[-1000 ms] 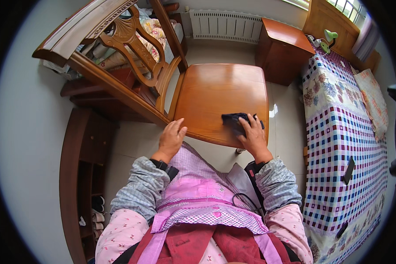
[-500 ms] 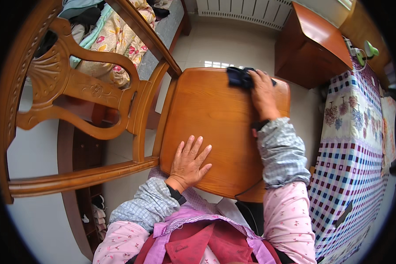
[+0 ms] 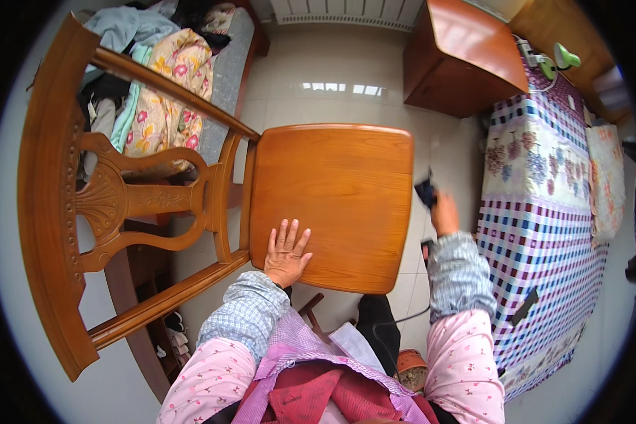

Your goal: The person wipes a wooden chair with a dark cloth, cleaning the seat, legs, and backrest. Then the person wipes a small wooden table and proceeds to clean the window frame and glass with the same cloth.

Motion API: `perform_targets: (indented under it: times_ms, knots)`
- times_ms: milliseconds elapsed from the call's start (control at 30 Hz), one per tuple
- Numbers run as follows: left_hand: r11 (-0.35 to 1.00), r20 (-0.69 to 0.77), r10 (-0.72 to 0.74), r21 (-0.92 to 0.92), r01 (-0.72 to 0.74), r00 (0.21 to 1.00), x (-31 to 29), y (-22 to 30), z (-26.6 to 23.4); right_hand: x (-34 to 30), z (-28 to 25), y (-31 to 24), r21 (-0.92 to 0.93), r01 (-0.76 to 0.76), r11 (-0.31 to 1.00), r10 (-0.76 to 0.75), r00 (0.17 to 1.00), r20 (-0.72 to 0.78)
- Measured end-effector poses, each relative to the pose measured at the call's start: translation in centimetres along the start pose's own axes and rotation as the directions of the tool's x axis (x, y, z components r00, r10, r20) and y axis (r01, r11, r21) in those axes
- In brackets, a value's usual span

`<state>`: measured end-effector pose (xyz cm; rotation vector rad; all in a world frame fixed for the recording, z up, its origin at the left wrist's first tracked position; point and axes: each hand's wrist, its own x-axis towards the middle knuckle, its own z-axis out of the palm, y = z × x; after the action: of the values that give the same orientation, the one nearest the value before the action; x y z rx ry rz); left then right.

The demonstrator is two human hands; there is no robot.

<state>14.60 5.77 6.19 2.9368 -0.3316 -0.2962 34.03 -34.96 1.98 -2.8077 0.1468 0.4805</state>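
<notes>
A bed (image 3: 537, 240) with a checked cover ran along the right side. Left of it stood a carved wooden chair (image 3: 283, 191), its back to the left and its glossy seat (image 3: 332, 205) in the middle. Beyond, a reddish-brown cabinet (image 3: 466, 60) stood near the bed's far end. The left hand (image 3: 286, 261) lay palm down on the seat's near left part, fingers straight and spread. The right hand (image 3: 445, 212), slightly blurred, was past the seat's right edge, fingers gripping a dark cloth (image 3: 425, 192) above the floor (image 3: 332, 60), apart from the seat.
</notes>
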Motion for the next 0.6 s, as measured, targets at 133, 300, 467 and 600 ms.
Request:
perform_targets:
  times_ms: [133, 300, 467, 600]
  knots:
    - [0.959, 0.482, -0.135, -0.155, 0.236, 0.866, 1.4, 0.2, -4.3, -20.8, -2.4, 13.4, 0.110, -0.261, 0.959, 0.220, 0.930, 0.293]
    - [0.823, 0.712, -0.140, -0.303, 0.481, 0.688, 1.0, 0.7, -9.6, -51.2, -4.2, 23.4, 0.136, -0.536, 0.833, 0.285, 0.627, 0.725]
    - [0.759, 0.672, -0.368, -0.183, 0.625, 0.643, -1.9, 4.9, -15.3, -63.2, -3.0, 29.0, -0.008, -0.577, 0.817, 0.294, 0.405, 0.866]
    - [0.693, 0.743, -0.332, -0.225, 0.685, 0.580, 0.3, 9.9, -17.5, -56.2, -10.8, 30.8, 0.234, -0.604, 0.762, 0.319, 0.664, 0.676]
